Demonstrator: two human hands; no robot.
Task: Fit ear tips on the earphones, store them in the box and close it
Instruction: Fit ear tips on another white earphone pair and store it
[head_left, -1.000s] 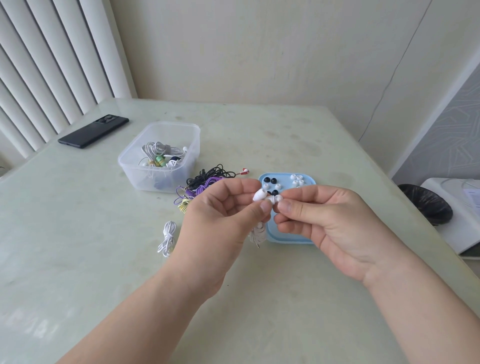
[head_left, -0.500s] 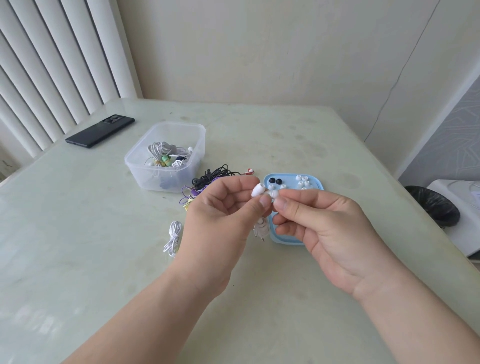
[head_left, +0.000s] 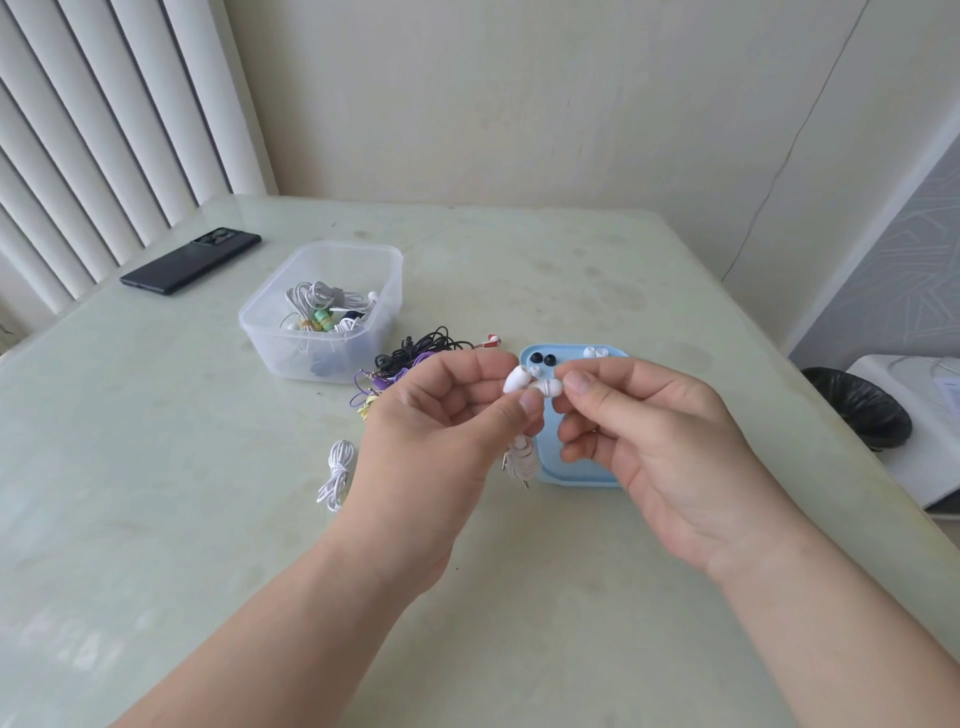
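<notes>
Both hands are up over the pale green glossy desk (head_left: 156, 467), meeting right in the middle. The left hand (head_left: 441, 431) grips a white bullet-shaped earbud (head_left: 517, 379), its fingers (head_left: 530, 402) curled round the stem, thumb pressed against it. The bundled white cord (head_left: 522, 460) of that earphone dangles below the left palm, just above the desk. The right hand (head_left: 660, 447) comes in from the other side, its fingers (head_left: 576, 382) pinching a small white silicone ear tip (head_left: 550, 387) that touches the bud's nozzle end. Whether the tip is fully seated, I cannot tell.

Right behind and beneath the hands lies a pale blue shallow plastic lid (head_left: 571, 467), flat on the desk. On its far edge sit two black ear tips (head_left: 543, 358) and, further right, a pair of loose white ear tips (head_left: 595, 352).

Off to the left stands the clear rectangular plastic box (head_left: 322, 312), open, with several earphones inside it. Between the box and the blue lid sprawls a tangle of black and purple earphone cables (head_left: 410, 358). A coiled white cable (head_left: 337, 473) lies just beside the left wrist. A black smartphone (head_left: 189, 260) rests at the far left corner, well apart from the rest.
</notes>
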